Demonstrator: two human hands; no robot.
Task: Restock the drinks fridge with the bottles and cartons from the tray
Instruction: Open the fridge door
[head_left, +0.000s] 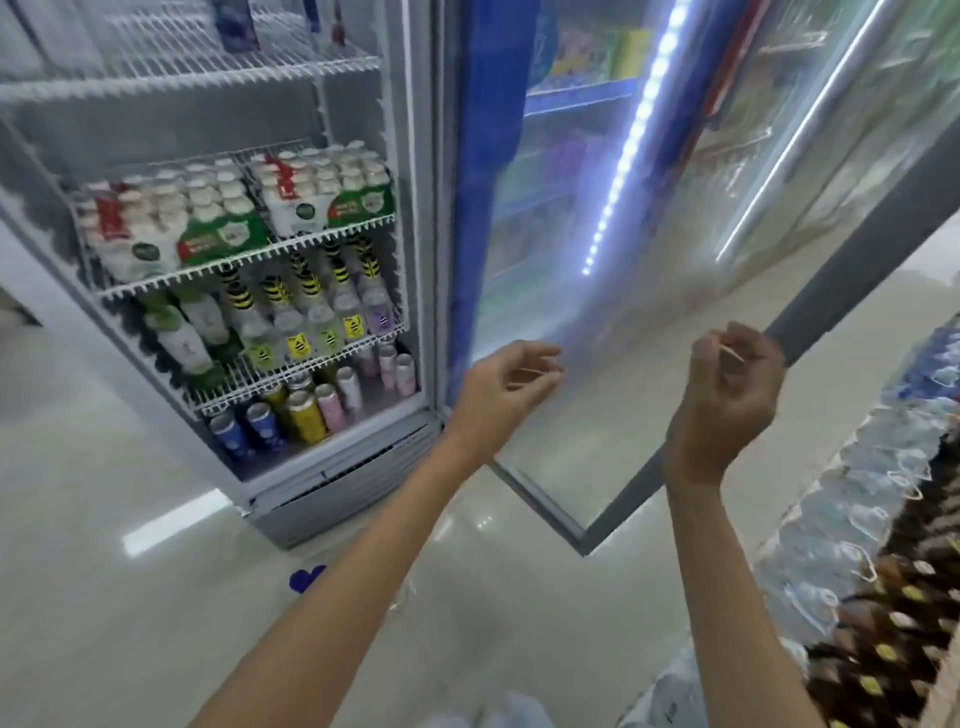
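Note:
The drinks fridge stands wide, its glass door swung out to the right. Wire shelves hold white bottle multipacks, bee-label bottles and cans at the bottom; the upper shelf is nearly bare. My left hand is open, fingers spread, just in front of the door glass near its hinge side. My right hand is curled on the door's grey outer edge, with a thin pale sliver showing at the fingers. No tray is in view.
Shrink-wrapped packs of water bottles and brown bottles are stacked along the right. A second lit fridge stands behind the glass door. A small blue thing lies on the glossy tiled floor.

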